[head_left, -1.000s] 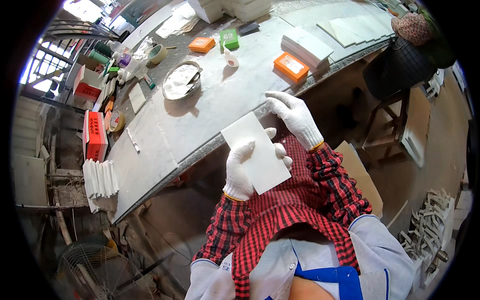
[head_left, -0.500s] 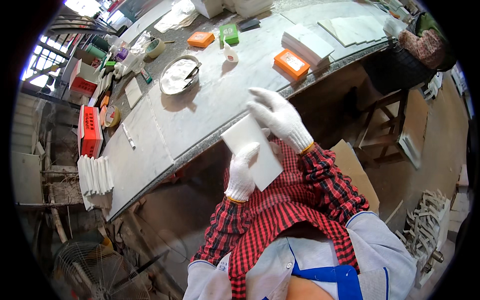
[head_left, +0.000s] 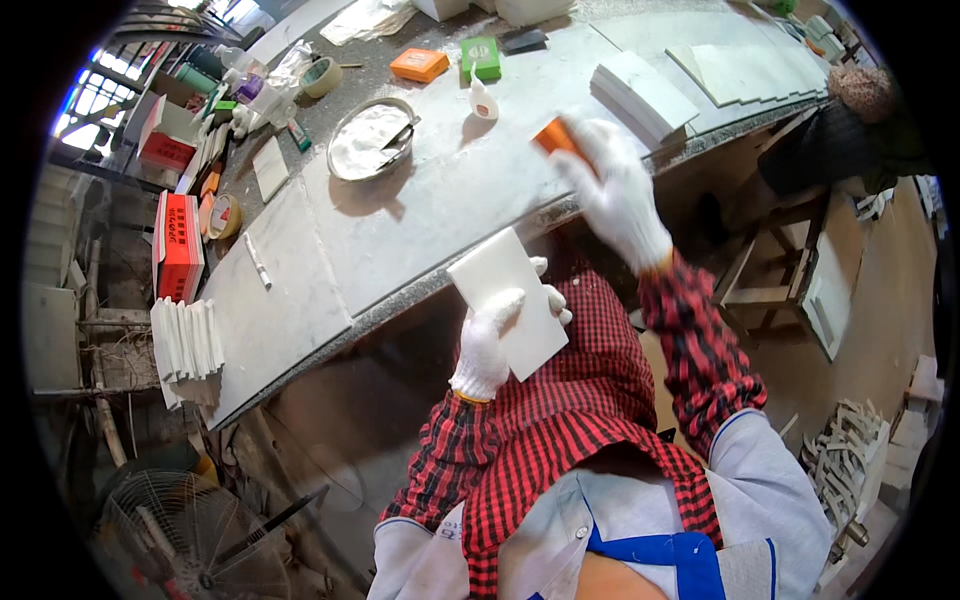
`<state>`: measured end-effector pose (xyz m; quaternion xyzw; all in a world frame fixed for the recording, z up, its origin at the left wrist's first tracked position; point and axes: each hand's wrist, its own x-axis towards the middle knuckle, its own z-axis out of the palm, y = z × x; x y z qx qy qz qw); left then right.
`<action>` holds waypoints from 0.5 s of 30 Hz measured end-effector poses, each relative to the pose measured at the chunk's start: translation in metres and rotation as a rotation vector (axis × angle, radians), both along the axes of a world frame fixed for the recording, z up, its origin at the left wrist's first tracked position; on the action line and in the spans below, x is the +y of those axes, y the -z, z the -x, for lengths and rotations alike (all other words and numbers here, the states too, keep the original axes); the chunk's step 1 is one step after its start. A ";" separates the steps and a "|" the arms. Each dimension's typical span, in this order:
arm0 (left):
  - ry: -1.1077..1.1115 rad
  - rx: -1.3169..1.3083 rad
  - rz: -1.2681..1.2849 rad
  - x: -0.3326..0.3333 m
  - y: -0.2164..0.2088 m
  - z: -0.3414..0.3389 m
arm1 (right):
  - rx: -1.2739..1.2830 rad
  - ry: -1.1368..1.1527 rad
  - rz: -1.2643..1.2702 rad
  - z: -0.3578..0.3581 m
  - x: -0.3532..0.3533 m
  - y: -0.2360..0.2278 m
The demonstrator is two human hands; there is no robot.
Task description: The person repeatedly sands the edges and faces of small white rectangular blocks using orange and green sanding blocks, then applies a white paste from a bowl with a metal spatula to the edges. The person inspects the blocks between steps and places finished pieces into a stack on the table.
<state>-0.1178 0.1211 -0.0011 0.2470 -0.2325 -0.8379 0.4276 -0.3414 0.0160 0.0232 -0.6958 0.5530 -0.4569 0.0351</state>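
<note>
My left hand (head_left: 486, 350) wears a white knit glove and is closed on a white rectangular tile (head_left: 528, 318), thumb across its face and fingertips curled round its far edge. The tile is held tilted, in front of the table edge and above my checked apron. Over the edge of the table, my gloved right hand (head_left: 622, 190) is smeared by motion. An orange rectangular block (head_left: 556, 137) shows at its fingers and appears to be in its grip. Most of that block is hidden by the glove.
On the table (head_left: 430, 235) are a bowl of white powder (head_left: 365, 142), a small squeeze bottle (head_left: 483, 101), another orange block (head_left: 419, 65), a green block (head_left: 481, 58) and stacked white tiles (head_left: 645, 95). At right a person (head_left: 840, 150) is by the table; a fan (head_left: 200, 535) stands lower left.
My right hand has left the tile and reached away to the right, onto the orange block, which has shifted and turned. My left hand keeps its hold on the tile.
</note>
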 end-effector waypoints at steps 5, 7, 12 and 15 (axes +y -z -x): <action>-0.241 -0.241 -0.025 -0.005 -0.012 0.015 | 0.087 -0.210 -0.014 -0.062 0.071 -0.035; -0.202 -0.313 -0.027 -0.007 0.006 0.010 | -0.017 -0.132 -0.158 -0.045 0.064 -0.017; -0.186 -0.229 -0.077 -0.002 0.009 0.008 | -0.048 -0.078 -0.132 -0.046 0.076 -0.019; -0.193 -0.195 -0.115 -0.008 0.011 0.010 | -0.128 -0.130 -0.120 -0.058 0.071 -0.014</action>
